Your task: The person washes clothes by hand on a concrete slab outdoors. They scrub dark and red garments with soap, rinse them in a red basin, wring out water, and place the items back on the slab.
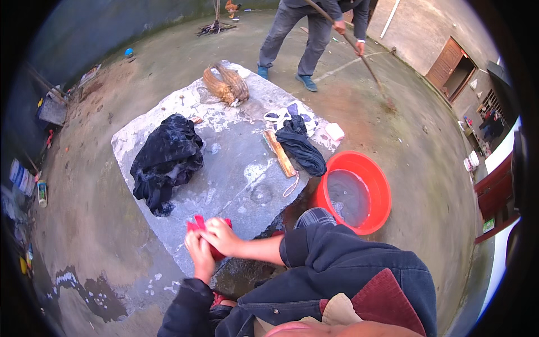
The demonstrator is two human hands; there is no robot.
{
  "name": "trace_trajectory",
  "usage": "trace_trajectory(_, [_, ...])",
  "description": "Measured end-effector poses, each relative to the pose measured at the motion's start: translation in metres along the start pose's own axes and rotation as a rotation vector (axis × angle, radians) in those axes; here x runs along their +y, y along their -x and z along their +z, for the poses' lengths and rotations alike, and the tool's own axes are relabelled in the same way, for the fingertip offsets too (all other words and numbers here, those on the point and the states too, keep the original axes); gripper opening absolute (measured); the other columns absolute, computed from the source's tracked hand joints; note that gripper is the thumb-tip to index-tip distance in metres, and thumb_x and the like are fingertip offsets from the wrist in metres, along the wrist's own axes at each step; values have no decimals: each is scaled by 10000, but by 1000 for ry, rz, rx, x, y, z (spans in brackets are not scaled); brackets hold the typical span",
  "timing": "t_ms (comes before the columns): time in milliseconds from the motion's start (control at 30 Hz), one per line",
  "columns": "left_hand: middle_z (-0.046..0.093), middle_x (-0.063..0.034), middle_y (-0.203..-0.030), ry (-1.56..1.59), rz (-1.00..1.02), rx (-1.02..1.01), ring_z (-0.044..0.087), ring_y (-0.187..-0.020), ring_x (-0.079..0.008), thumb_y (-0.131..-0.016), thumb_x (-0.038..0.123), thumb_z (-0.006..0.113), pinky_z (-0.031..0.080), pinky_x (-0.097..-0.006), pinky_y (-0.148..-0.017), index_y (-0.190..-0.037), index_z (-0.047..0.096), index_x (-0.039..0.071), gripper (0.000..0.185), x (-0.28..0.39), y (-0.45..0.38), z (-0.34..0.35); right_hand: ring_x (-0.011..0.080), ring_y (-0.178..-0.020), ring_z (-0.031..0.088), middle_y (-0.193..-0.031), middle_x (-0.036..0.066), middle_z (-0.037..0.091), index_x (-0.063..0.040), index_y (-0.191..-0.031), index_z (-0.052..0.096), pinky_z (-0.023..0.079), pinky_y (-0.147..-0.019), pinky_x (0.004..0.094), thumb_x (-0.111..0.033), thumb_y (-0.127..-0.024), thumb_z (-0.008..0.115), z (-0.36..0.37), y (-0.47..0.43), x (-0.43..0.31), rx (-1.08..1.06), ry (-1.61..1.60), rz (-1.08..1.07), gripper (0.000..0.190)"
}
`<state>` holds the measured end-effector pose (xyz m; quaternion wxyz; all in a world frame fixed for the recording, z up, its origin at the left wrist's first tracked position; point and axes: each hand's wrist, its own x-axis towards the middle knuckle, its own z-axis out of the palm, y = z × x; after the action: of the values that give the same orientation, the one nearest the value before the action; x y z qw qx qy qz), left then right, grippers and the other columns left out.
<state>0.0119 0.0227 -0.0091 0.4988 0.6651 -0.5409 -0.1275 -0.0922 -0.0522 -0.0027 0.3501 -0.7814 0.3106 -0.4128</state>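
Note:
Both my hands are closed around a red cloth (pixel 198 223) above the near edge of a stone slab (pixel 227 185). My left hand (pixel 200 256) holds it from the left, and my right hand (pixel 222 239) presses over it from the right, the fingers close together. On the slab to the left lies a wet, bunched black garment (pixel 168 160) with suds. A wooden scrubbing brush (pixel 280 153) with a cord loop rests beside a dark twisted cloth (pixel 301 149). Behind these is a white-and-dark patterned cloth (pixel 309 120).
A red plastic basin (pixel 383 189) of cloudy water stands right of the slab. A pale soap bar (pixel 334 131) sits at the slab's corner, brown fibrous bundles (pixel 223 86) farther back. Beyond, a person (pixel 313 38) holds a long-handled tool (pixel 366 63). A chicken (pixel 231 7) stands by the wall.

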Motion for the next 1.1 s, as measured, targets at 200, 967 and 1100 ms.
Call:
trace_trajectory(200, [494,-190,-807,-166,50,86,476,-809,-397,-889,149,467,364,-487,-737,-840,498,16,145,-22,-16,17,363,-774,499,-788,161,515,-42,-689,505,408,-726,447,-187,-890,509,11,-13,33,-146,6,-145,248])
trace_trajectory(967, [531,-214,-826,-210,-25,28,518,-815,-405,-914,195,449,384,-496,-701,-814,512,-1,228,-39,-40,12,357,-820,551,-810,150,583,-67,-778,558,422,-732,463,-328,-883,553,37,-53,38,-143,62,100,281])
trace_trajectory(1100, [590,-207,-936,-432,-119,136,551,-914,-399,-929,214,445,414,-498,-784,-947,576,11,242,-49,-93,17,333,-953,544,-933,135,606,-78,-852,606,419,-834,466,-382,-866,577,52,-106,49,-37,392,147,305])
